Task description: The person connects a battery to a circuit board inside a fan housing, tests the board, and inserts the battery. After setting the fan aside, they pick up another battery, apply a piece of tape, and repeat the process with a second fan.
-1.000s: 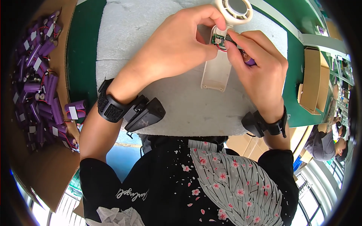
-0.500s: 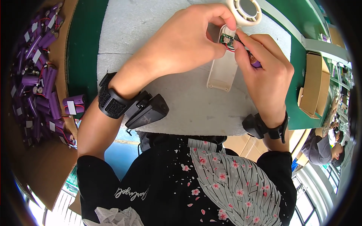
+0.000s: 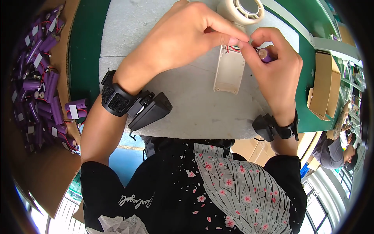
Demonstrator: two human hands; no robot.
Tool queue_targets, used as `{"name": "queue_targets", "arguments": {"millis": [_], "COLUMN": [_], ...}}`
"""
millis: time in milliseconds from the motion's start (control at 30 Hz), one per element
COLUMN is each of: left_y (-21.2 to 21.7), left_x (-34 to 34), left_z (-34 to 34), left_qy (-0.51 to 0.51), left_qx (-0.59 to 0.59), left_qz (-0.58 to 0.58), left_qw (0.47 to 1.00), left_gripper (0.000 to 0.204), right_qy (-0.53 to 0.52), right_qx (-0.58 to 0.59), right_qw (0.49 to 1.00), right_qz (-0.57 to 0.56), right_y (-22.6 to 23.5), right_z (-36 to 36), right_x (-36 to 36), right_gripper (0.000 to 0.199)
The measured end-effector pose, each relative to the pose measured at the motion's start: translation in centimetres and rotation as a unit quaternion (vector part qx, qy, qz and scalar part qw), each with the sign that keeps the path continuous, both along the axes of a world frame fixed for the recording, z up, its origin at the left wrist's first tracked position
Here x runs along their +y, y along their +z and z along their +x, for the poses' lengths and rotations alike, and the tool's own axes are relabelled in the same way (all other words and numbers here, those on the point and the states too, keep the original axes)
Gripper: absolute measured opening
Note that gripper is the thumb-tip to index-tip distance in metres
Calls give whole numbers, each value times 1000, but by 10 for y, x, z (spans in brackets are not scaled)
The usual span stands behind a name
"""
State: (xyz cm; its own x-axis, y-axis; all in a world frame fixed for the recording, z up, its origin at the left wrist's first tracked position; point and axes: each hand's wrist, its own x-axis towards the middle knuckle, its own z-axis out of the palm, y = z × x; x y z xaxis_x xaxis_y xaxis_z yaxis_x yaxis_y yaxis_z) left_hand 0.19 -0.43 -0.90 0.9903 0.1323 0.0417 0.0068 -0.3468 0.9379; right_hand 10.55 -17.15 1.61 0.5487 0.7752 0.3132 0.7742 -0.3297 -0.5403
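A cream handheld fan (image 3: 255, 18) lies on the foam board, its round head at the far end and its hollow handle shell (image 3: 229, 74) open toward me. Over the top of that shell, my left hand (image 3: 183, 41) pinches thumb and forefinger together; what is between the tips is too small to make out. My right hand (image 3: 278, 64) curls round a purple cylindrical battery (image 3: 265, 55), whose end shows between the fingers. Its thumb tip meets the left fingertips. Red and dark wires (image 3: 233, 48) show just below the left thumb. The circuit board is hidden.
A cardboard box of purple batteries (image 3: 43, 89) with wires stands on the left; one wired battery pack (image 3: 76, 109) lies by its edge. The white foam board (image 3: 187, 109) rests on a green table (image 3: 87, 50). At right is an open carton (image 3: 325, 85); a person (image 3: 335, 154) sits beyond.
My left fingers have slid right and down from the fan's neck to meet the right thumb. The circuit board has gone out of sight. The fan head has shifted slightly left.
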Motion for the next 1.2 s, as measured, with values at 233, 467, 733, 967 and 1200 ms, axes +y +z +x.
{"name": "queue_targets", "arguments": {"millis": [233,467,733,967,1200], "left_y": [-5,4,6,-5,5], "left_x": [-4,-3,1,0,1], "left_z": [1,-1,-2,-1,-1], "left_qy": [-11,-11,92,120,100], "left_qx": [-77,-51,16,9,-49], "left_qz": [62,50,-72,-93,-14], "left_qw": [995,997,993,988,994], "left_gripper": [23,29,32,31,29], "right_qy": [42,100,195,170,219], "right_qx": [255,529,683,722,669], "right_qw": [960,830,701,665,705], "right_qz": [-110,-143,-59,-80,-91], "right_y": [7,24,18,24,12], "right_z": [12,35,44,48,60], "right_x": [-5,-14,-13,-12,-18], "right_gripper": [17,32,82,104,86]}}
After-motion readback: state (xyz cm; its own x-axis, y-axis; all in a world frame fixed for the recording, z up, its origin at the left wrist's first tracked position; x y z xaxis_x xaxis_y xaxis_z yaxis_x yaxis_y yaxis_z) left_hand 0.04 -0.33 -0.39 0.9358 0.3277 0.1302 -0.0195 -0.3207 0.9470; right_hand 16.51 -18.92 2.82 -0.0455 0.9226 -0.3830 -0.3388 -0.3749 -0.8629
